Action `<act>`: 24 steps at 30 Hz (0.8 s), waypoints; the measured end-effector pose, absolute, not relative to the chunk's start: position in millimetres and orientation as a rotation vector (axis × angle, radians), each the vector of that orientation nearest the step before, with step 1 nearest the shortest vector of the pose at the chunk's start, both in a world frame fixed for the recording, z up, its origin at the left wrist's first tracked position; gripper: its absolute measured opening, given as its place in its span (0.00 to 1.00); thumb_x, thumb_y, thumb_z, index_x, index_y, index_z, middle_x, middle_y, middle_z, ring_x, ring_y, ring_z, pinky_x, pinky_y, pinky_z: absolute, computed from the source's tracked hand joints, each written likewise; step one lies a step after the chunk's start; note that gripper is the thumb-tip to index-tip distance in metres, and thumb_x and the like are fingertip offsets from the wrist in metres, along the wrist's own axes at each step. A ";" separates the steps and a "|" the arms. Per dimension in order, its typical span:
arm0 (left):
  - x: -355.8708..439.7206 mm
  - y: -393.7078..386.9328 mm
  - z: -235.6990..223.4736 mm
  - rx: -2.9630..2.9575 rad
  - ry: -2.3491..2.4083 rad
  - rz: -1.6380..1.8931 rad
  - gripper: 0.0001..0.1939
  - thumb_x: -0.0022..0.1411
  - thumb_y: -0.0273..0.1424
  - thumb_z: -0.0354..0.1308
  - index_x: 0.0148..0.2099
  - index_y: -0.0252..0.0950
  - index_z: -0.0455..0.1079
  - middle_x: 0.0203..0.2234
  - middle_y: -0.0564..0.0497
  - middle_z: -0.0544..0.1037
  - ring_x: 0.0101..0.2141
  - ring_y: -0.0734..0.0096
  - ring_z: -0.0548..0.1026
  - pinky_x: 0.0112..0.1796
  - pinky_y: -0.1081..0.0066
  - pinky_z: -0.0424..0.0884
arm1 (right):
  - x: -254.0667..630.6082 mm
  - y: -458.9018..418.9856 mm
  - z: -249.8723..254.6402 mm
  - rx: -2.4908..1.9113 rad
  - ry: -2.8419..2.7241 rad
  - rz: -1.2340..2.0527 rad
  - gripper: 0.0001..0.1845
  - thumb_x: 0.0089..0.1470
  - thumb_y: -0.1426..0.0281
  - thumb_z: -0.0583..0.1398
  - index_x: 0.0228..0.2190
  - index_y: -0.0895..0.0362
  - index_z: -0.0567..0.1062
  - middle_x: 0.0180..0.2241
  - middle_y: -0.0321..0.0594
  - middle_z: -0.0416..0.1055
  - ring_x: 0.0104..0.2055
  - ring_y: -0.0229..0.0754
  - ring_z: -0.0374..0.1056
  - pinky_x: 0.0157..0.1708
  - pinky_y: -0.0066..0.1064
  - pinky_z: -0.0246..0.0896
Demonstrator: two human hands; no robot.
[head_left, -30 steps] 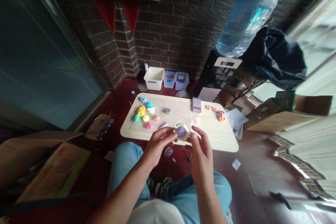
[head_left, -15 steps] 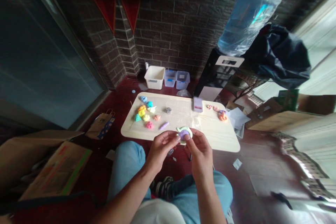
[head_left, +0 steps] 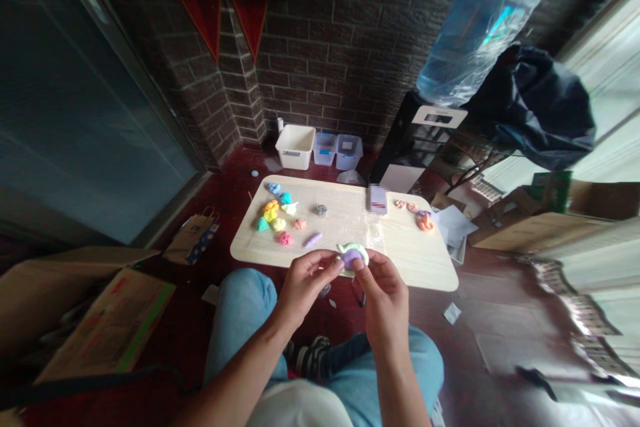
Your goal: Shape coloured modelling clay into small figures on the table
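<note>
Between my two hands is a small piece of modelling clay (head_left: 353, 257), purple in the middle with a pale green strip curving round its upper edge. My left hand (head_left: 307, 283) pinches its left side with thumb and fingers. On the other side my right hand (head_left: 385, 290) presses a thumb against the purple face, fingers behind. Both hands are raised just over the near edge of the low table (head_left: 415, 270). A purple clay roll (head_left: 313, 239) lies on the table beyond my left hand.
Lumps of coloured clay (head_left: 271, 211) sit at the table's left, a grey lump (head_left: 321, 210) near the middle. Toward the right are a small box (head_left: 378, 199) and orange clay pieces (head_left: 425, 220). Plastic bins (head_left: 296, 148) and a water dispenser (head_left: 415, 147) stand behind.
The green strip appears to lie slightly closer round the purple clay's edge. Both hands keep their grip and have barely shifted.
</note>
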State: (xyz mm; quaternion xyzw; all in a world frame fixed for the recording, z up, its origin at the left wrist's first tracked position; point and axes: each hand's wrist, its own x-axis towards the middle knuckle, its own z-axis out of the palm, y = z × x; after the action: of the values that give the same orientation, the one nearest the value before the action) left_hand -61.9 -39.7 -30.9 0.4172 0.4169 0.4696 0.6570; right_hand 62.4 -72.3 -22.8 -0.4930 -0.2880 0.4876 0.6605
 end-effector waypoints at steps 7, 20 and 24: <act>-78.5 -22.5 -24.0 1.071 0.850 1.240 0.06 0.56 0.34 0.68 0.37 0.39 0.80 0.34 0.53 0.81 0.38 0.74 0.76 0.42 0.77 0.70 | 63.7 -73.5 -19.4 -1.061 -0.534 1.227 0.12 0.45 0.64 0.72 0.33 0.53 0.80 0.27 0.33 0.74 0.24 0.30 0.63 0.23 0.19 0.59; -89.2 -13.8 -13.9 1.377 0.702 1.261 0.02 0.58 0.28 0.66 0.34 0.40 0.80 0.30 0.54 0.78 0.35 0.76 0.75 0.39 0.77 0.70 | 63.3 -80.1 -14.3 -1.068 -0.567 1.293 0.13 0.45 0.64 0.72 0.33 0.54 0.80 0.27 0.34 0.74 0.25 0.30 0.62 0.24 0.20 0.56; -94.6 -10.6 -17.1 1.473 0.733 1.273 0.03 0.59 0.28 0.66 0.35 0.41 0.80 0.31 0.53 0.79 0.36 0.74 0.76 0.40 0.74 0.70 | 62.8 -82.0 -12.6 -1.082 -0.597 1.257 0.11 0.46 0.64 0.72 0.33 0.53 0.80 0.28 0.33 0.75 0.27 0.31 0.63 0.25 0.20 0.56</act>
State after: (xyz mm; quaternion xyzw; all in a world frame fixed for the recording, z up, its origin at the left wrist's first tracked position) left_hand -94.6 -10.6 -17.1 0.6107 0.3039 0.5279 0.5060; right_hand 62.8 -82.0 -12.6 -0.4738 -0.2615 0.5501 0.6360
